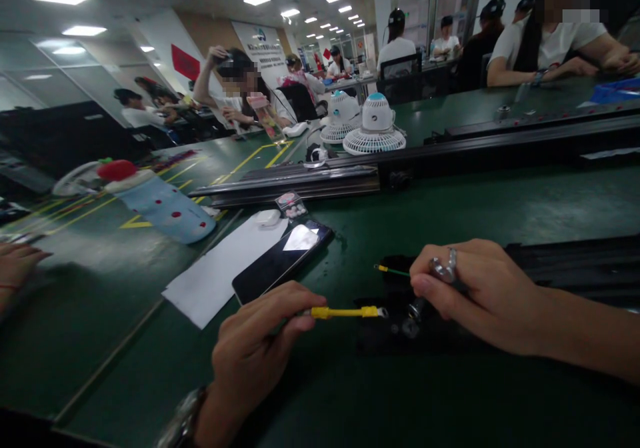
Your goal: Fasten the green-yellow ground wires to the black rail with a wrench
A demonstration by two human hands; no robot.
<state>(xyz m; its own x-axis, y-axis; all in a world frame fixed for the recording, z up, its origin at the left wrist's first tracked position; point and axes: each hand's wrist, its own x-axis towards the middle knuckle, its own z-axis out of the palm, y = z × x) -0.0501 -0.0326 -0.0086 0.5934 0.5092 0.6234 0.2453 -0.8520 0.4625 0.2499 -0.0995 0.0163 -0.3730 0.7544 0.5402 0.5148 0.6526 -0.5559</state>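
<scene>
My left hand [260,348] is closed in a pinch on one end of a short yellow wire [347,313]. A metal ring terminal [383,313] tips its free end, which points right. My right hand [465,295], wearing a silver ring, is closed with thumb and forefinger together. A thin green wire [397,272] with a yellow-sleeved terminal sticks out to the left from its fingers. Just below those fingers is a dark cylindrical part [415,308], partly hidden by the hand. Black profile pieces [575,268] lie under and behind the right hand.
A phone [280,261] and white earbud case [268,219] lie on white paper [200,291], left of centre on the green table. Behind stretch long black rails [310,185], two white fans [375,125] and a blue bottle sleeve [165,208]. Co-workers sit around; a person's hand [20,268] shows far left.
</scene>
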